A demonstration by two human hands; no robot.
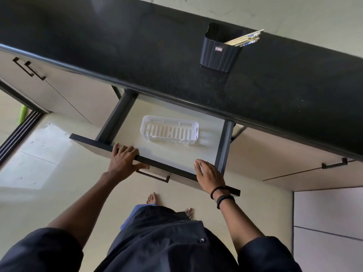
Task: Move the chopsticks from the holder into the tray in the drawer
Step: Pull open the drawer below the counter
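Several wooden chopsticks (246, 38) lean out to the right of a dark ribbed holder (219, 54) standing on the black counter (137, 55). Below the counter the drawer (182, 173) is pulled out, and an empty white slatted tray (169, 131) lies on its pale floor. My left hand (123, 160) grips the drawer's front edge near its left end, fingers curled over the top. My right hand (209, 176) hovers over the front edge near the right end, fingers apart, holding nothing. Both hands are far below the holder.
Closed cabinet doors with dark handles (29, 68) flank the drawer; another handle (334, 164) is at the right. A sliding-door track (17, 134) runs along the floor at left. My bare feet (152, 198) stand on the tile beneath the drawer.
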